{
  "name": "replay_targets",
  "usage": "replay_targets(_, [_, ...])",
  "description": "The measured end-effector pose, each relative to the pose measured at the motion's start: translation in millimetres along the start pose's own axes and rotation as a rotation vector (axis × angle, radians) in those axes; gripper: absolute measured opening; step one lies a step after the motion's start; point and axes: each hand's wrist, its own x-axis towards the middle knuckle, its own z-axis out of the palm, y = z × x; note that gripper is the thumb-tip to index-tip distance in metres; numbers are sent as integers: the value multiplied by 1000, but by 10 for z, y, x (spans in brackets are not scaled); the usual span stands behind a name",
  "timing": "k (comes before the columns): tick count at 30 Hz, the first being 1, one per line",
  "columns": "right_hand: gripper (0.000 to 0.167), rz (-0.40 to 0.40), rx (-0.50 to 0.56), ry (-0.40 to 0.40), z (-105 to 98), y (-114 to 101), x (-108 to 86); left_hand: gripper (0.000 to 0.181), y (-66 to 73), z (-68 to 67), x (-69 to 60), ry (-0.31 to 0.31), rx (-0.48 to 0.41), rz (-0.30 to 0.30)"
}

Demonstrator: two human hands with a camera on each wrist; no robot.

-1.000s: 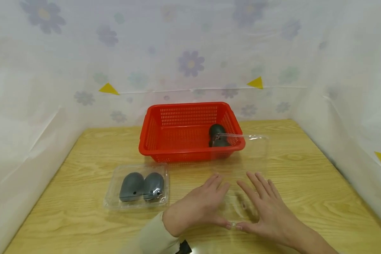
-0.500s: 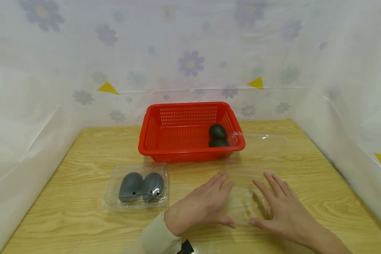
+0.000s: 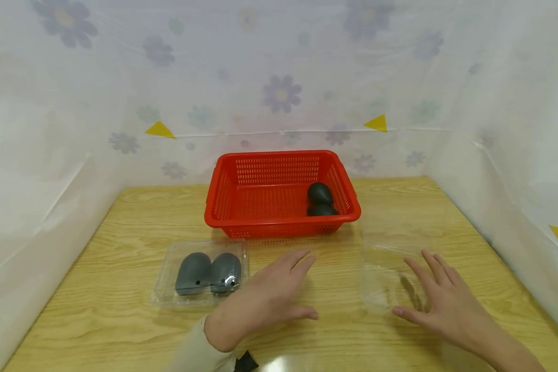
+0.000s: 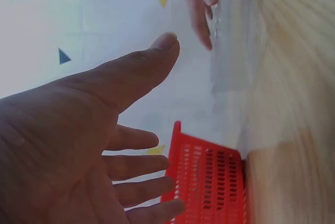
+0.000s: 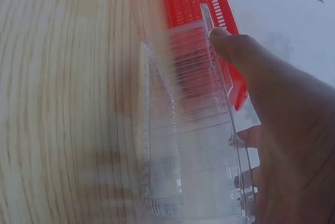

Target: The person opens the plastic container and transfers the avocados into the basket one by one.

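A clear plastic clamshell box (image 3: 375,276) sits at the right, its faint lid apparently raised at the back. My right hand (image 3: 448,302) holds this box by its rim: in the right wrist view the thumb (image 5: 226,41) touches one side and the fingertips (image 5: 242,179) lie at the edge farther along. Inside the box I make out nothing. My left hand (image 3: 262,299) hovers over the middle of the table, fingers spread and nothing in it. To its left stands a second clear box (image 3: 165,297) with two dark, avocado-like fruits (image 3: 194,273) inside.
A red perforated basket (image 3: 279,223) stands at the back centre. Two more dark avocado-like fruits (image 3: 320,194) lie at its right end. The wooden table (image 3: 135,227) is bordered by pale flowered sheeting (image 3: 279,62) at the back and sides.
The clear box has slid right with my right hand, away from the basket's front. My left hand has come off its left side and drawn back leftward.
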Motion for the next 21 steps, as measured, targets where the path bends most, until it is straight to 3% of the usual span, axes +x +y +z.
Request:
replay_targets(6, [99,8,15,-26,-32,60,37,90,-168,-150,-219,61,-55,-68])
replay_targets(13, [98,-7,29,-11,-79,25,92,89,-432,-261,-555,216,-41,-137])
replay_targets(18, [91,-61,85,32,-146,-119,172,86,-612,-308,-777,318,-38,-155])
replay_targets(21, [87,-99,115,28,-184,-264,248,87,-716,-323,-892,334,-54,-190])
